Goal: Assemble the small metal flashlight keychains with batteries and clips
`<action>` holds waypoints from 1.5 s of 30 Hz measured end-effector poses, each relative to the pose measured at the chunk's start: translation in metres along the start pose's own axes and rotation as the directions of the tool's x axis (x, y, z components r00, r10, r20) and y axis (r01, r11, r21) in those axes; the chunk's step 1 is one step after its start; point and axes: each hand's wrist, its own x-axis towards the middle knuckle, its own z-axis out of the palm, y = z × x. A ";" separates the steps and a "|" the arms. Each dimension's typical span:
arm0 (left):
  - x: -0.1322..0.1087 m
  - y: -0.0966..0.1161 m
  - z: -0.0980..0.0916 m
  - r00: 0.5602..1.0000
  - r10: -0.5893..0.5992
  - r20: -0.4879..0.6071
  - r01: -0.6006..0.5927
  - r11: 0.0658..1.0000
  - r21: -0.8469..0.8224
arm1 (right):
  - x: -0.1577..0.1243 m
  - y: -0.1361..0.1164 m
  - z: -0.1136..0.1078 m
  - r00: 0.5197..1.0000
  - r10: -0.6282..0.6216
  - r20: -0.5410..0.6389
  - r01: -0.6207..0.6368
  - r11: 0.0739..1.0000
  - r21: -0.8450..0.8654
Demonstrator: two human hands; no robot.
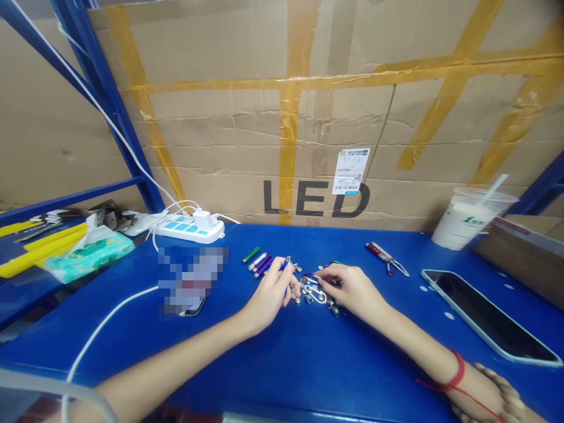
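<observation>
One blue tube [285, 266]: I see it upright in the left hand [269, 292], fingers closed around it, a silvery tip showing above.
Right hand [355, 286]: fingers bent, thumb and forefinger close together over the small metal fittings [335, 311]; I cannot tell whether they grip anything.
Silver carabiner [316, 301]: smooth loop between the hands, just beside the right fingers.
Purple tubes [263, 265]: slim, glossy cylinders beyond the left hand.
Bench [282, 364]: smooth, blue.

Tubes [263, 262] left of carabiner [315, 294], cardboard [211, 153] behind
</observation>
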 end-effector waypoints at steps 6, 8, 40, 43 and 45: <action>0.000 0.000 0.000 1.000 -0.010 -0.005 0.010 1.000 0.008 | -0.002 -0.003 -0.002 0.994 0.070 -0.088 -0.057 0.988 0.140; -0.001 0.001 0.001 1.000 -0.024 -0.015 0.024 1.000 0.012 | -0.002 -0.007 -0.003 0.988 0.079 -0.131 -0.049 0.975 0.217; -0.005 -0.003 0.003 0.999 0.022 -0.028 -0.021 0.999 0.044 | -0.009 -0.009 0.007 0.809 -0.477 -0.344 0.534 0.841 0.087; -0.005 0.000 0.003 0.999 0.041 0.003 -0.041 0.999 -0.003 | -0.010 -0.010 0.006 0.842 -0.435 -0.320 0.489 0.865 0.112; -0.006 0.001 0.003 0.998 0.050 0.024 -0.049 0.998 -0.030 | -0.011 -0.011 0.006 0.862 -0.412 -0.295 0.458 0.883 0.103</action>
